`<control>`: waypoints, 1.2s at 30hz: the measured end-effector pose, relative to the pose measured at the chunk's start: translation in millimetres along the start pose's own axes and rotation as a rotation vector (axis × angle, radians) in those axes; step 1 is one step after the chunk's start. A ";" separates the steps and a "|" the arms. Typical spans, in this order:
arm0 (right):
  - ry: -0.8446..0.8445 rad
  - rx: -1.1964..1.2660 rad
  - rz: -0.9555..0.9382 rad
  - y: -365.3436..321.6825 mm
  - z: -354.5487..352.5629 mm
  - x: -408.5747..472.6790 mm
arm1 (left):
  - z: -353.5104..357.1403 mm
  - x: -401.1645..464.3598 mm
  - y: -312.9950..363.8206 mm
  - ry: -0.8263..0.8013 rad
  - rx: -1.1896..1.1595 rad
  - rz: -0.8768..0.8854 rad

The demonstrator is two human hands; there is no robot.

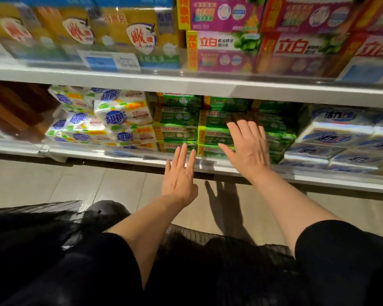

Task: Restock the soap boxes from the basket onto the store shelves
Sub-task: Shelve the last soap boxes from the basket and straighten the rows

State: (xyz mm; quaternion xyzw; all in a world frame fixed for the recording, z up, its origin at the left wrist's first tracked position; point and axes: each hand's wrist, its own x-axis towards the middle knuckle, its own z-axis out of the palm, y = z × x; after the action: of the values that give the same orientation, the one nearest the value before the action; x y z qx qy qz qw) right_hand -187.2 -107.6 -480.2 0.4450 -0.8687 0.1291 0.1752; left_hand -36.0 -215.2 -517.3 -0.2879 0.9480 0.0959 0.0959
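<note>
The green cardboard soap boxes you are restocking sit stacked on the lower white metal shelf, in columns several layers high, their printed fronts facing you. Your right hand lies flat against the front of that green stack, fingers straight and slightly spread, thumb out to the left; it presses or touches the boxes and grips nothing. Your left hand hovers lower and to the left, in front of the shelf's front lip, fingers straight and close together, holding nothing. Whether its fingertips touch the bottom green box or the lip, you cannot tell from this view.

Just left of the green boxes is a loose pile of white plastic-wrapped soap bars with blue round logos, some tilted. Just right of the green stack are white and blue wrapped soap packs, stacked in layers.

On the upper white shelf stand yellow cartons with white and red oval labels on the left, blurred, and purple and red soap cartons with large red characters on the right, 2 layers high. A blue and white price tag is fixed at the upper shelf's front.

Below the shelves is pale tiled floor. Your black clothing fills the bottom of the view, with black sleeves ending above both bare forearms. The basket is not clearly made out.
</note>
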 end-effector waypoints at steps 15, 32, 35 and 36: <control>-0.091 0.020 -0.150 -69.3 8.7 33.7 | -35.4 -20.6 -57.1 0.462 -0.103 -0.151; -0.265 -0.055 -0.068 -110.5 2.1 39.7 | -49.1 -34.5 -121.1 0.158 -0.233 -0.164; -0.286 -0.047 -0.072 -117.6 -8.6 27.5 | -63.8 -41.3 -128.4 0.212 -0.296 -0.168; -0.294 -0.039 -0.056 -121.5 -14.0 25.3 | -71.2 -45.0 -131.3 0.231 -0.329 -0.177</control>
State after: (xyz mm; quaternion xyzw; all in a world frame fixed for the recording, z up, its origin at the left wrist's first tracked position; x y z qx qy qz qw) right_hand -98.8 -190.1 -448.7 0.4795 -0.8747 0.0407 0.0584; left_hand 65.8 -315.4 -454.7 -0.3909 0.8952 0.2070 -0.0539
